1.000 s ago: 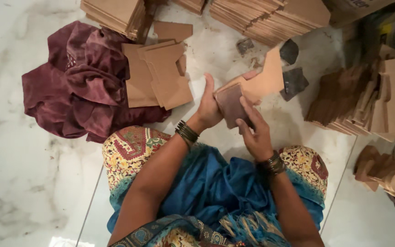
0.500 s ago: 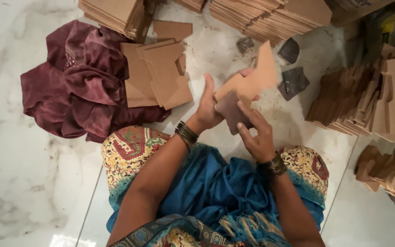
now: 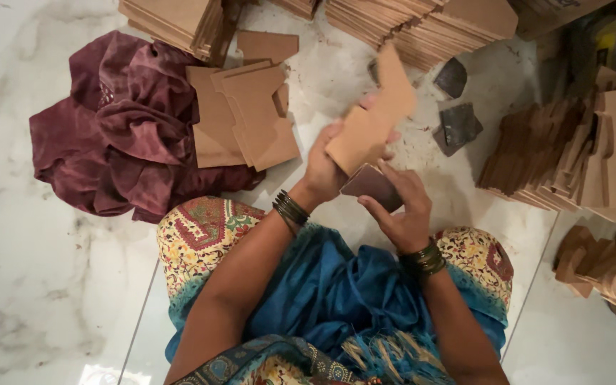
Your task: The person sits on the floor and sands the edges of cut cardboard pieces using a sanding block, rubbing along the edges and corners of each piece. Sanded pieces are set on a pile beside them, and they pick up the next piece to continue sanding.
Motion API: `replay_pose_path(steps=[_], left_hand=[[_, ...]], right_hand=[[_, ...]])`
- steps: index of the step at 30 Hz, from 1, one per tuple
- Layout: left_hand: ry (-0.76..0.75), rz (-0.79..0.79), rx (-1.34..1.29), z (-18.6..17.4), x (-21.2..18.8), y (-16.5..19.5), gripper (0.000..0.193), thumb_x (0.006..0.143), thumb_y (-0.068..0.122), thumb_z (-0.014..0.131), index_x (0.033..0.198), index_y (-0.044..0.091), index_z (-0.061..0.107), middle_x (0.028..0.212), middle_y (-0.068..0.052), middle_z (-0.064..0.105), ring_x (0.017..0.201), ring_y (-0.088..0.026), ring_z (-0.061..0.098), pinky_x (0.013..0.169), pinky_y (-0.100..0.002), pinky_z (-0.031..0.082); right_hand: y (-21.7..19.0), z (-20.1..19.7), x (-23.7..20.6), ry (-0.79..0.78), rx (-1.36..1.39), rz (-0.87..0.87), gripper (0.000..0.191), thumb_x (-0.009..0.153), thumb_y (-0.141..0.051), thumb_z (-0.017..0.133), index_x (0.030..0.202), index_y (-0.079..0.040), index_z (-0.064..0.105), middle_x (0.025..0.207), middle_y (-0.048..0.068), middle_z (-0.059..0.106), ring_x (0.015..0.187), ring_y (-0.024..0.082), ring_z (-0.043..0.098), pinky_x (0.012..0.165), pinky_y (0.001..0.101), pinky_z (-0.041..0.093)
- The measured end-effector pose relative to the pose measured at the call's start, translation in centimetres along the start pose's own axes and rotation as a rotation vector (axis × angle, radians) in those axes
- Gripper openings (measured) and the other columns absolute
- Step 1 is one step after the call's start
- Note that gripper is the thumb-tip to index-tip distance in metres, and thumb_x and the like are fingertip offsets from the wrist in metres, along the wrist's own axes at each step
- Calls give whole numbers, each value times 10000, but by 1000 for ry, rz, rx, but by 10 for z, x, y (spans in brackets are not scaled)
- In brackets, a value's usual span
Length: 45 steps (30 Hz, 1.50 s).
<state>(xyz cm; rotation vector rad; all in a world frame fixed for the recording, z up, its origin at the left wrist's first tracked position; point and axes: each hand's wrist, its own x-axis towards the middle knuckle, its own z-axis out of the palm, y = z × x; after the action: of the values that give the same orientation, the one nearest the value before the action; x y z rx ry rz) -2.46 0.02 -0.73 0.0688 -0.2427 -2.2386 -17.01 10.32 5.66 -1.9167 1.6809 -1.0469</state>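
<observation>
A flat brown cardboard cut-out (image 3: 371, 117) is raised over the floor in front of my lap. My left hand (image 3: 324, 167) grips its lower end. My right hand (image 3: 398, 207) presses its fingers on a dark brown flap (image 3: 369, 183) at the bottom of that same piece. Both wrists wear dark bangles. A loose pile of similar flat cardboard cut-outs (image 3: 247, 114) lies on the floor just left of my left hand.
A maroon cloth (image 3: 119, 135) is bunched at the left. Stacks of cardboard sheets (image 3: 422, 21) sit at the top, and more stacks (image 3: 557, 153) at the right. Two dark grey scraps (image 3: 458, 125) lie on the white marble floor (image 3: 37, 285). Folded cardboard pieces (image 3: 604, 267) are at the far right.
The cardboard piece has been lifted and swung upright, its upper end rising away from me. My right hand has shifted onto the dark flap at its lower end.
</observation>
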Motion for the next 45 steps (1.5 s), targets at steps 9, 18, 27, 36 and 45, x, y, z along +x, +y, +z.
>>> replay_pose_path(steps=[9, 18, 27, 36, 45], left_hand=[[-35, 83, -72, 4, 3, 0, 667, 1060, 501, 388, 1628, 156, 332, 1561, -191, 472, 1332, -408, 567, 1128, -567, 491], [-62, 106, -77, 8, 2, 2, 661, 1098, 498, 359, 1669, 170, 307, 1568, -245, 396, 1393, -442, 519, 1195, -569, 420], [-172, 67, -105, 18, -7, 9, 830, 1083, 664, 309, 1712, 131, 214, 1609, -200, 397, 1442, -448, 443, 1297, -505, 365], [104, 182, -400, 22, -3, 17, 798, 1033, 550, 380, 1570, 3, 157, 1515, -305, 405, 1385, -458, 478, 1210, -542, 381], [34, 369, 67, 33, -6, 19, 1042, 839, 111, 478, 1661, 421, -81, 1565, -178, 402, 1337, -395, 525, 1069, -602, 505]], right_hand=[[37, 10, -16, 32, 307, 315, 550, 852, -128, 872, 1333, -30, 623, 1138, 70, 675, 1041, 156, 652, 935, 308, 550], [39, 12, -20, -17, 449, 227, 576, 908, -9, 782, 1428, -22, 535, 1431, 90, 540, 1345, 193, 538, 1151, 346, 452], [37, 5, -15, -13, 139, 193, 652, 887, -123, 797, 1453, -28, 488, 1425, 128, 550, 1320, 264, 563, 1134, 383, 455], [26, 21, -36, -195, 332, 148, 694, 883, -153, 733, 1495, -47, 423, 1450, 164, 533, 1361, 266, 549, 1168, 389, 442], [28, 38, -38, -48, 355, 445, 756, 1002, -295, 576, 1614, -28, 221, 1343, 214, 545, 1145, 302, 534, 994, 414, 449]])
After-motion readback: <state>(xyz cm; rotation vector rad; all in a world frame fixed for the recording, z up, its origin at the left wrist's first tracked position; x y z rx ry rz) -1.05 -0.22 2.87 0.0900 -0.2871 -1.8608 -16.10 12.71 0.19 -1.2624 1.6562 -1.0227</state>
